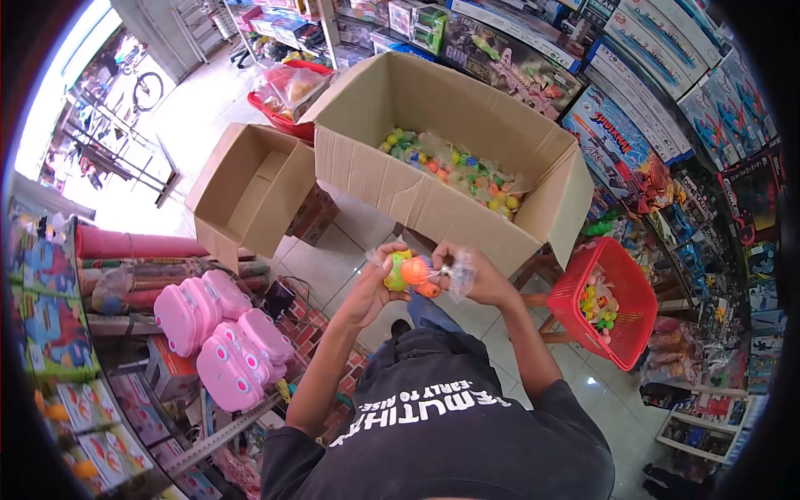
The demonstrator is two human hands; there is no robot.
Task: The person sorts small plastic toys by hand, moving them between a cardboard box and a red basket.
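In front of my chest, my left hand (370,287) is wrapped round a clear plastic bag of small yellow-green and orange toys (412,270). The fingers of my right hand (477,278) are closed on the gathered end of the same bag, and loose clear plastic sticks out beside them. Just beyond my hands stands a large open cardboard box (400,179) with many colourful bagged toys (458,171) at its bottom. A red plastic basket (637,312) to my right holds more small colourful toys (597,307).
A smaller open cardboard box (250,183) stands left of the large one. Behind it is a red basket (279,117) with bagged goods. Pink cases (242,358) are stacked at left. Shelves of boxed toys (508,58) line the back and right. A bicycle (147,90) shows outside.
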